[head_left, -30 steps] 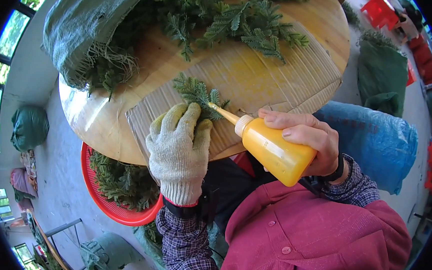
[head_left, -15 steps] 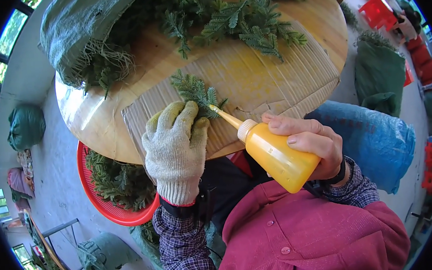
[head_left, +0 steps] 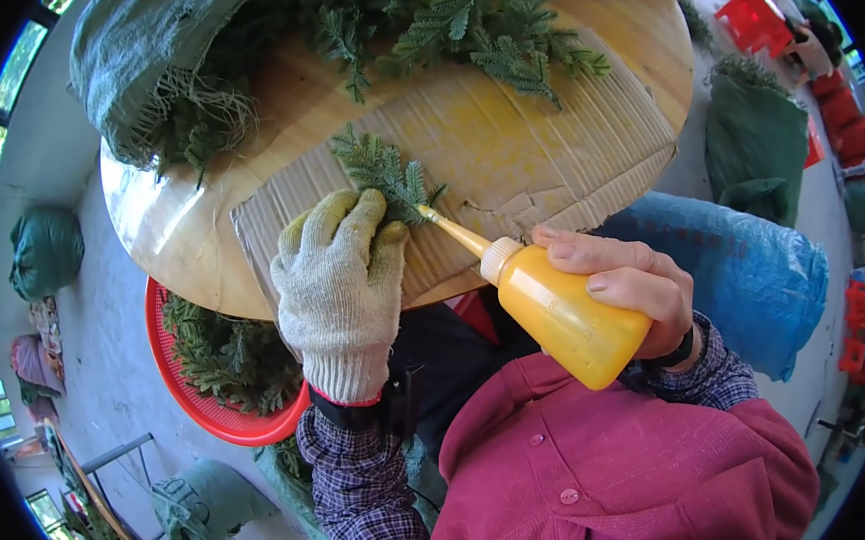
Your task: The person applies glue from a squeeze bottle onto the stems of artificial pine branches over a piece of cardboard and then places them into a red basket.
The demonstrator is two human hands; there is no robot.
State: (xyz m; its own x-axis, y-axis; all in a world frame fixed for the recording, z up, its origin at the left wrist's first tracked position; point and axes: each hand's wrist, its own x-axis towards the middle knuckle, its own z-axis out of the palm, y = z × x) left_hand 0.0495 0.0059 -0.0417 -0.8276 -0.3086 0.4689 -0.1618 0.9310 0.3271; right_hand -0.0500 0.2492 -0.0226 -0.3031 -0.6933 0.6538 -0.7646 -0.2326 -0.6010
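Observation:
A small green fir sprig (head_left: 385,168) lies on a sheet of corrugated cardboard (head_left: 555,151). My left hand (head_left: 338,277), in a whitish knitted glove with yellowed fingertips, presses down on the sprig's near side with its fingers bent round it. In my bare right hand (head_left: 634,286) is a tilted squeeze bottle (head_left: 571,315) filled with something yellow. Its long tapered nozzle points left, and the tip touches or almost touches the sprig beside my gloved fingers. Whether any yellow liquid is coming out, I cannot tell.
Fir branches (head_left: 476,26) and a pale green woven sack (head_left: 142,65) cover the far part of the round wooden table (head_left: 186,257). Below its left edge stands a red basket (head_left: 253,428) of greenery. A blue wrapped bundle (head_left: 733,269) lies at the right.
The whole view has shifted slightly, so table and left hand appear a little farther left. The bottle has drawn slightly rightward relative to the sprig, its nozzle still at the sprig.

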